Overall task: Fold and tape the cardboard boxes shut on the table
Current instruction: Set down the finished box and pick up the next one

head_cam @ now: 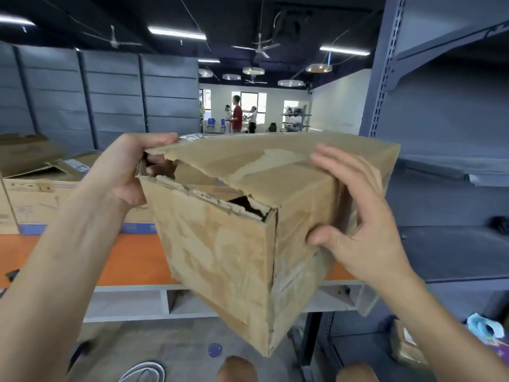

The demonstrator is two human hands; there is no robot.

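Cardboard box point(220, 244) hangs tilted at frame centre, above the table point(132, 260) — left hand point(129, 166) pinches its torn top flap point(248, 161), right hand point(355, 216) spread against the side. Folding step; next, likely flatten it, then tape.

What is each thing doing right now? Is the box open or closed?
Worn brown cardboard box: held in the air, tilted, top flaps torn and gaping.
Left hand: grips the box's top corner.
Right hand: fingers spread, pressing the box's side.
Large printed cardboard box: standing on the orange table, flaps open.
Long ceiling lights: on.
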